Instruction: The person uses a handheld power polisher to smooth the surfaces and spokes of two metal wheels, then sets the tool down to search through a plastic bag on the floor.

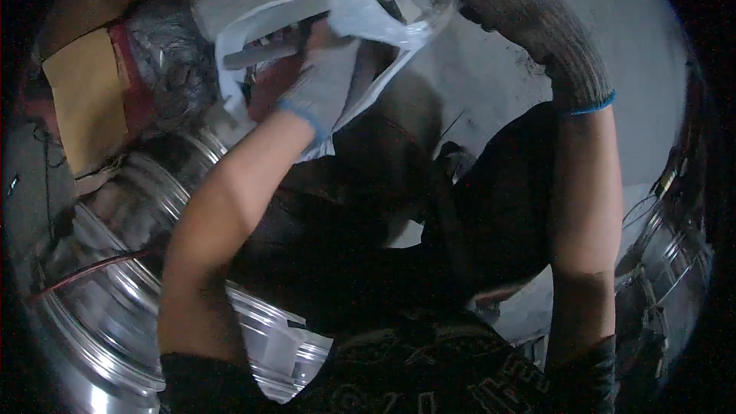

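A white plastic bag (356,8) is held open at the top middle, with dark reddish contents and a grey bar-like piece (257,54) showing in its opening. My left hand (322,77), in a grey glove with a blue cuff, reaches into it; its fingers are mostly hidden by the plastic and shadow. At the bag's upper right corner, my right hand (517,11), in a darker dirty grey glove, has its fingers closed on the plastic.
Shiny round metal pieces (130,291) lie at lower left, crossed by a reddish cord (100,264). Cardboard (80,100) and crumpled dark plastic (165,61) sit at upper left. Dark metal items (663,261) line the right edge. My legs (498,192) are on the grey floor (644,46).
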{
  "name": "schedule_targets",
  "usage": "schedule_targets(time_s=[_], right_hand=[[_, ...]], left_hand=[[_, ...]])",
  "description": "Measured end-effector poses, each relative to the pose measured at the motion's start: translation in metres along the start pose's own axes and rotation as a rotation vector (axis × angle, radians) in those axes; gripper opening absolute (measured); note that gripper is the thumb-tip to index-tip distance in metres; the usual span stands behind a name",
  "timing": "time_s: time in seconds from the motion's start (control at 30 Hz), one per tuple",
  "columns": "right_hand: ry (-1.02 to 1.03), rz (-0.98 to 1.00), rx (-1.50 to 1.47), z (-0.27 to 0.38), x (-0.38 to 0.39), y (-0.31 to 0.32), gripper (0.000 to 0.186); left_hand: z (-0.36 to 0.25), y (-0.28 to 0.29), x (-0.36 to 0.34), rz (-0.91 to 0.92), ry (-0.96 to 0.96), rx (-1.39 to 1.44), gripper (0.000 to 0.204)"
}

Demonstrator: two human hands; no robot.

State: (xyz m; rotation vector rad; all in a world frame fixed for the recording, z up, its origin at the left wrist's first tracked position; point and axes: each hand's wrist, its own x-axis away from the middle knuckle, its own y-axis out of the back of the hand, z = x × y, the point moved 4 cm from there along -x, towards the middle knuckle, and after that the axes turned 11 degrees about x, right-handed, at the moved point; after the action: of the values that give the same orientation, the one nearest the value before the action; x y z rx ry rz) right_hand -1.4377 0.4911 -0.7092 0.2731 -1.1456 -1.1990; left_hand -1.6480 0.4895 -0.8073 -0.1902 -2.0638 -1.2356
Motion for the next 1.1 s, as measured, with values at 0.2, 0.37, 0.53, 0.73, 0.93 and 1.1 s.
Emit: schedule_targets(time_s=[0.2,0.37,0.53,0.73,0.93,1.1], right_hand=[[0.185,0.011,0.011,0.005,0.007,0.009,0.036],[0.177,-0.041,-0.159,-0.028,-0.004,-0.022,0.054],[0.144,-0.128,-0.102,-0.012,0.007,-0.010,0.047],[-0.082,0.065,-0.075,0.024,0.021,0.017,0.036],[0.052,0.110,-0.093,0.013,0.020,0.003,0.034],[-0.210,-0.078,0.073,0.031,0.014,0.011,0.031]], left_hand=[[0.009,-0.004,0.007,0.043,-0.008,-0.016,0.039],[0.041,0.050,-0.009,-0.723,-0.030,0.223,0.051],[0.055,0.056,-0.030,-0.942,-0.004,0.182,0.049],[0.059,0.054,-0.040,-0.832,-0.073,0.246,0.041],[0.038,0.020,0.016,-0.534,-0.019,0.498,0.032],[0.006,0.021,0.059,-0.052,0.087,-0.123,0.036]])
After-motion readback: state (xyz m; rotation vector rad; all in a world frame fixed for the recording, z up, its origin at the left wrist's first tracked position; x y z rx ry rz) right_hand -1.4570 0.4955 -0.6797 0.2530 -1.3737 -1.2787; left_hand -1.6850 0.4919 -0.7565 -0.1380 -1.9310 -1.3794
